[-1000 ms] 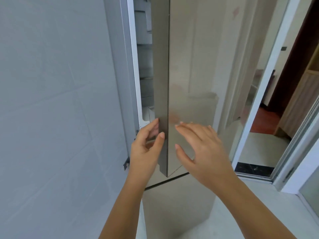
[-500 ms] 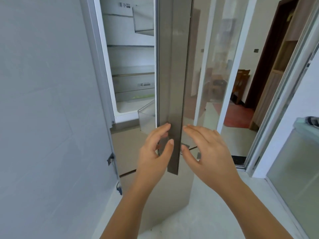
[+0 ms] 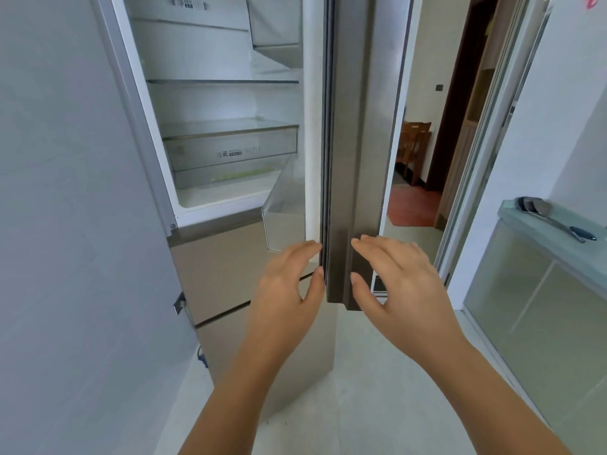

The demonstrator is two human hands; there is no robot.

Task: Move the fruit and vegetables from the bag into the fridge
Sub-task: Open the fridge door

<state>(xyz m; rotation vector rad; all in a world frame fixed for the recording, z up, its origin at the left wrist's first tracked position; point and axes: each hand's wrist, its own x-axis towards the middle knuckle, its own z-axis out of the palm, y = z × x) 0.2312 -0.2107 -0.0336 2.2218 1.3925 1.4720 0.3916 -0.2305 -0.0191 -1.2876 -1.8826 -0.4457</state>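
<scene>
"Steel-grey and white all round us — what do we have?"

"We stand on pale floor tile (image 3: 377, 405), with a grey tiled wall (image 3: 65, 224) to our left. The fridge (image 3: 210, 103) is open ahead: glass shelves (image 3: 223, 82), a clear drawer (image 3: 230, 152) low down with a faint green showing through it, and a clear door bin (image 3: 282, 221) on the inside of the fridge door (image 3: 348, 159). Far right, a doorway gives onto a red floor (image 3: 414, 205) and a wooden chair (image 3: 414, 142). Near right, a glass-topped counter (image 3: 542, 238) carries a long-handled utensil (image 3: 555, 221)."

"And against half a second ago?"

"The door has swung wider — we now see the drawer in full, more shelving above it, and much more of the counter. Our hands sit at the same low end of the door."

"Where is the door relative to our fingers?"

"Its edge stands upright between our hands. Our left hand (image 3: 285, 290) has its fingers loosely spread, with the forefinger tip and thumb tip touching the gasket side of the edge. Our right hand (image 3: 397, 284) is spread too, fingers nearly straight, tips against the steel side. Neither hand wraps round anything."
</scene>
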